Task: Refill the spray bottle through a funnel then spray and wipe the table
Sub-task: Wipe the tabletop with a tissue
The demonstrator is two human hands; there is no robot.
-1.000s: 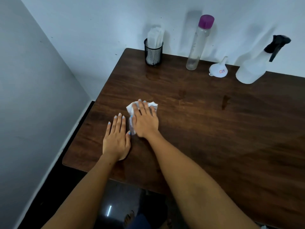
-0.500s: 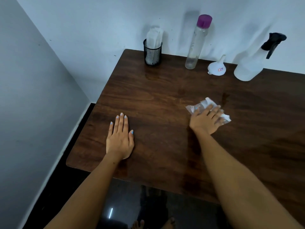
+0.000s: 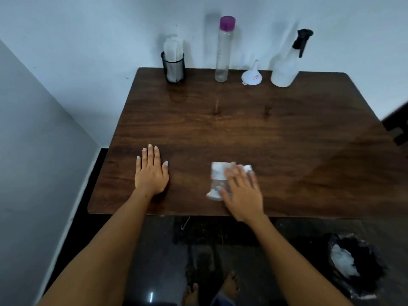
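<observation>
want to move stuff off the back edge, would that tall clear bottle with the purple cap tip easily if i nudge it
Probably yes. The tall clear bottle is narrow and stands upright on a small base, so a push near the purple cap would likely topple it. It looks nearly empty, so likely light. Being round, it may roll toward the funnel once down.

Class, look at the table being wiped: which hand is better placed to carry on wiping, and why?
The right hand. It already presses the tissue flat on the table, with unwiped surface on its side. The left hand lies flat on bare wood, apart from the tissue, steadying.
</observation>
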